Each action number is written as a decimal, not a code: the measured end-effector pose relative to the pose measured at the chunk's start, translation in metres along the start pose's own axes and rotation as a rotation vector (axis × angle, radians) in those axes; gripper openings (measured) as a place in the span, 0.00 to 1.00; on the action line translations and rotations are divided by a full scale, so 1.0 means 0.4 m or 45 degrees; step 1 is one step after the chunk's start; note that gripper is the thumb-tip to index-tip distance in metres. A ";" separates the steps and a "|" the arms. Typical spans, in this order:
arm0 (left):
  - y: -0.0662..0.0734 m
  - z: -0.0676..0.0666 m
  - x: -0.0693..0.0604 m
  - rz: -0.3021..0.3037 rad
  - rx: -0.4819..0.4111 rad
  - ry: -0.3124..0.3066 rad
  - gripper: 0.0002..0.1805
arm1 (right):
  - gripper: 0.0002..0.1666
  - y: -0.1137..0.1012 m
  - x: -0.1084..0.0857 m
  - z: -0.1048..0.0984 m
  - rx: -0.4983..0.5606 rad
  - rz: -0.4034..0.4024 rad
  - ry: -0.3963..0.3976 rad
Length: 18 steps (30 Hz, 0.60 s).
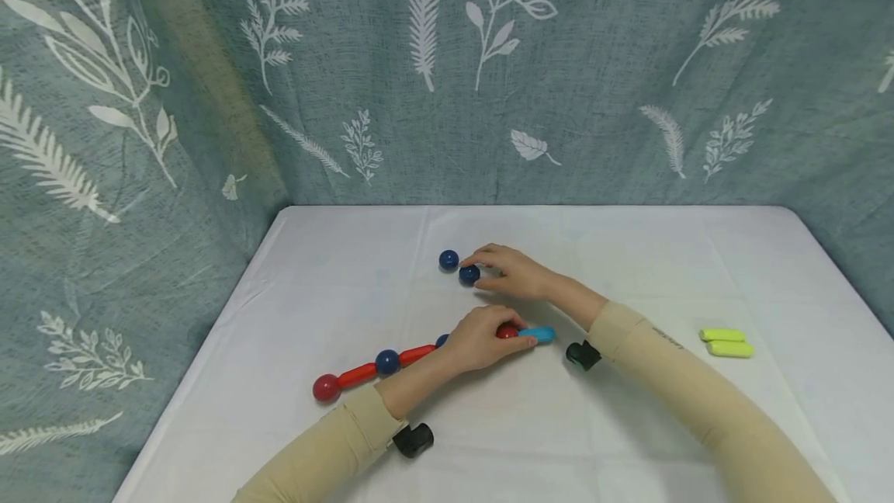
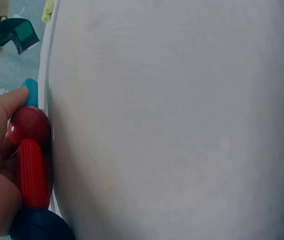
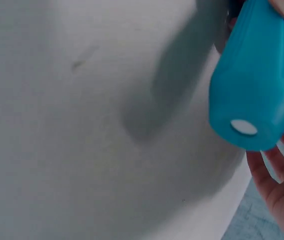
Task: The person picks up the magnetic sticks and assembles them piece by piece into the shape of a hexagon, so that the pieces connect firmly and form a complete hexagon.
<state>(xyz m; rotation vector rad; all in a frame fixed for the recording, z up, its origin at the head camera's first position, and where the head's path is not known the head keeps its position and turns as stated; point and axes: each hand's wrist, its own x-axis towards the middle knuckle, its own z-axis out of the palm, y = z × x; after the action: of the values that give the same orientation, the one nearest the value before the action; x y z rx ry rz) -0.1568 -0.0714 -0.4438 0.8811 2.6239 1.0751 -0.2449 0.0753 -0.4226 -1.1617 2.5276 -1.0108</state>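
The person's left hand (image 1: 475,336) grips the right-hand end of a chain of balls and rods (image 1: 357,375) on the white table (image 1: 628,425), its thumb laid along the light blue rod (image 1: 536,334) and the near red ball (image 1: 507,331) enclosed beside it; the left wrist view shows that ball joined to a ribbed red rod (image 2: 32,175), which meets a dark blue ball (image 2: 41,226). Leftward from the hand, the chain slants nearer the wearer, with red rods and blue balls alternating, and finishes in another red ball, the end ball (image 1: 327,388). Just beyond the left hand, the right hand (image 1: 513,270) has its thumb and a finger on opposite sides of a loose blue ball (image 1: 469,275); whether they actually pinch it, I cannot tell. A second loose ball (image 1: 449,260), also blue, lies just beside that one, to its left. In the right wrist view the light blue rod points toward the camera, with a white oval on its end. Well apart, past the right sleeve (image 1: 698,390), two yellow-green rods (image 1: 726,342) lie side by side, and a teal curtain (image 1: 531,115) with white leaf patterns hangs behind the table
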 end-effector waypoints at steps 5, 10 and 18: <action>0.000 0.002 -0.001 0.019 0.012 0.013 0.12 | 0.18 0.003 -0.005 0.007 -0.054 0.010 -0.013; 0.002 0.002 -0.001 0.022 0.019 0.025 0.12 | 0.18 0.012 -0.046 0.006 -0.034 0.055 0.018; 0.001 0.002 0.001 0.004 0.018 0.016 0.12 | 0.21 0.032 -0.147 -0.021 0.155 0.223 0.094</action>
<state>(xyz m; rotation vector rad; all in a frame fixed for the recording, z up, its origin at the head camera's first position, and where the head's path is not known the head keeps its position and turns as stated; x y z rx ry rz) -0.1565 -0.0705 -0.4443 0.8847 2.6443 1.0673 -0.2163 0.1283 -0.4310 -0.8693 2.5291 -1.1626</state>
